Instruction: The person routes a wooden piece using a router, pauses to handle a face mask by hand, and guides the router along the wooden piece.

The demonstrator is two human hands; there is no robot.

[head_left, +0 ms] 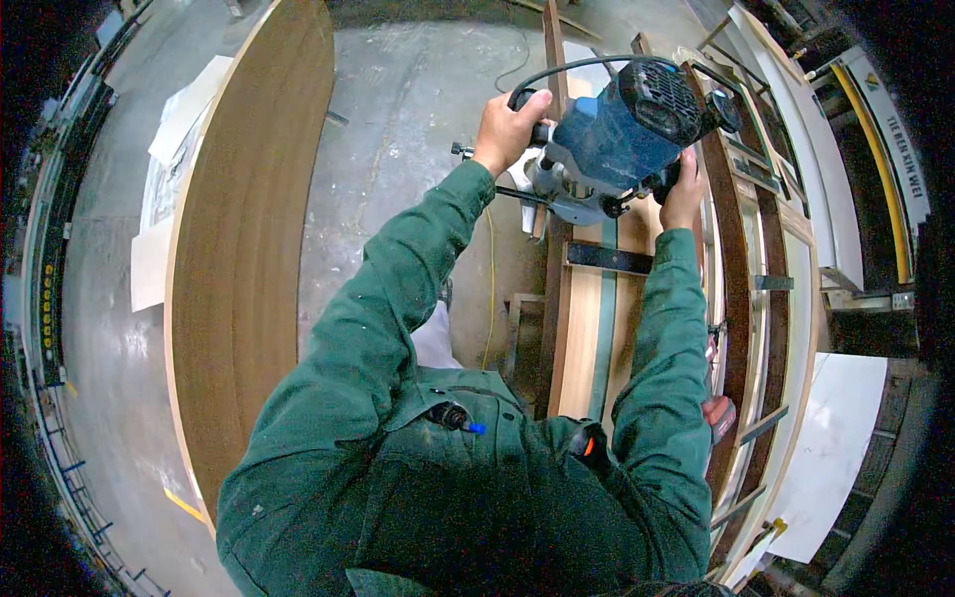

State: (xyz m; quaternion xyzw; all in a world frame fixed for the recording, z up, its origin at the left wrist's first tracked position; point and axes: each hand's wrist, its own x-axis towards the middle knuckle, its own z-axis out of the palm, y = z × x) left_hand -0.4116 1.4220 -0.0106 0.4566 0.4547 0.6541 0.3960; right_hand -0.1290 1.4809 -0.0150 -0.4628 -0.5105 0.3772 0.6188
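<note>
A blue plunge router point(607, 134) with a black vented top sits over a dark brown wooden rail at the upper right of centre. My left hand point(507, 129) is closed round its left handle. On the other side my right hand point(682, 191) grips the right handle, which it partly hides. A black cable point(567, 66) arches over the machine's top. The metal base point(575, 211) rests at the rail, and a guide rod with a knob sticks out to its left. Nearer to me, a black bar point(609, 258) crosses the pale boards point(581, 343). The router bit is hidden.
A long brown wood panel point(244, 239) stands at the left, with white sheets point(184, 149) beyond it. Brown frames with metal crosspieces point(771, 283) lie at the right, near a red tool point(718, 416). A yellow cord point(491, 289) runs along the grey floor point(388, 119).
</note>
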